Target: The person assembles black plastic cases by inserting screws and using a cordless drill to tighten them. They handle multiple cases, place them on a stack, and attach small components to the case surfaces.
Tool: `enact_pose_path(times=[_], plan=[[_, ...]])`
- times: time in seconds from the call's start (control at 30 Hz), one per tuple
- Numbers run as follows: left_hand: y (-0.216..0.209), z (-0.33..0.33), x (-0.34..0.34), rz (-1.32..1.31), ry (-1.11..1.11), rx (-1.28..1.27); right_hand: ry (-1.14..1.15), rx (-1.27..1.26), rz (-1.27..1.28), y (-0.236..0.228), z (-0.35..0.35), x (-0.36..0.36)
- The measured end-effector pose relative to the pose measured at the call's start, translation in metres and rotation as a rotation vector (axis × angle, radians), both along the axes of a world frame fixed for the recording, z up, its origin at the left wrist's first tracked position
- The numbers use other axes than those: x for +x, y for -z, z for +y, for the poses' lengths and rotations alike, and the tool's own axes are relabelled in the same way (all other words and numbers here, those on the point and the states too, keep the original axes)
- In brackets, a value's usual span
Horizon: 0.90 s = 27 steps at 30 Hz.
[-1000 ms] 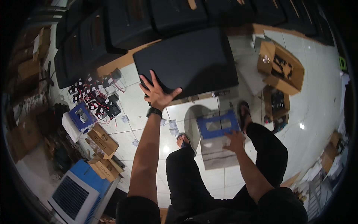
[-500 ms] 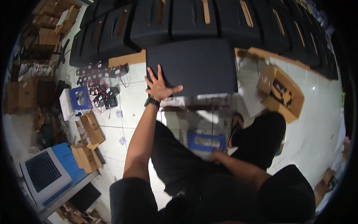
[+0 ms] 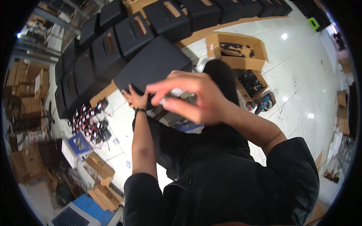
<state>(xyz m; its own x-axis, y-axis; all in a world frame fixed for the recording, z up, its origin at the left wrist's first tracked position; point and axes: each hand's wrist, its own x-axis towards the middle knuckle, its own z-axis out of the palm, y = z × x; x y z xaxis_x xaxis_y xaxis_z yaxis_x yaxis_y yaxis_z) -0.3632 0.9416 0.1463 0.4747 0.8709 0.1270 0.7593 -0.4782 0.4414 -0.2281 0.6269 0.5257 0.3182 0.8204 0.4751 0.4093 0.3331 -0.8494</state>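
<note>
A large black box-like case [image 3: 154,62] lies before me, its smooth flat side facing up. My left hand [image 3: 136,100], a dark band at its wrist, rests open on the case's near edge, fingers spread. Above the case's near right corner is my right hand [image 3: 200,98], raised and somewhat blurred. Its fingers are curled toward the thumb, and a small pale bit shows at the fingertips, too blurred to name. Below that hand, between my legs, a blue-edged box [image 3: 186,127] is partly hidden.
Rows of black cases [image 3: 166,19] with slots stand behind. Right of my knee are an open carton [image 3: 241,49] of black parts and a blue power tool [image 3: 264,103]. Small black wired units [image 3: 88,122] lie on the left floor, near opened cartons [image 3: 100,169].
My right hand has risen from beside the blue-edged box to above the case. My left hand stays on the case's edge. The view has swung to the right.
</note>
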Motion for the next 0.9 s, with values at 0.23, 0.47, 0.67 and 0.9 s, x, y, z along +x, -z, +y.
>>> enact_pose_path(times=[0.23,0.47,0.67,0.9], plan=[[-0.049,-0.125,-0.062,-0.349,0.141,0.101,0.199,0.473,-0.489,-0.103,-0.108,-0.057],[-0.039,-0.105,-0.092,-0.460,-0.121,0.051,0.309,0.624,-0.495,-0.104,-0.165,-0.039],[-0.037,-0.134,-0.058,-0.356,0.072,0.112,0.954,0.253,-0.085,0.088,-0.241,0.087],[-0.036,-0.118,-0.074,-0.165,0.069,0.134,1.824,-0.658,-0.097,0.394,-0.451,0.069]])
